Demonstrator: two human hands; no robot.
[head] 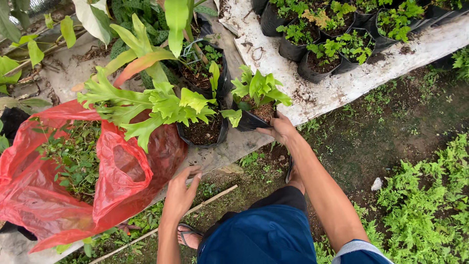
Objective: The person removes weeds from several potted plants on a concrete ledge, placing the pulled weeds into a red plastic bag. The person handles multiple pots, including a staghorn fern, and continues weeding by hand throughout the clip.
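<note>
My right hand (279,129) grips the lower side of a small black nursery bag (250,121) that holds a light green fern, resting on the edge of a white slab (332,90). My left hand (180,191) hovers with fingers spread just below a second black bag (202,136) holding a bigger wavy-leaved fern, close to a red plastic bag (115,183). The red bag lies open at the left and is filled with pulled green weeds (73,156).
More black bags with small leafy plants (337,46) stand in rows on the white slab at the top right. A third potted plant (205,73) stands behind the ferns. Weedy soil lies at the right, a thin stick (210,199) by my sandalled foot (188,234).
</note>
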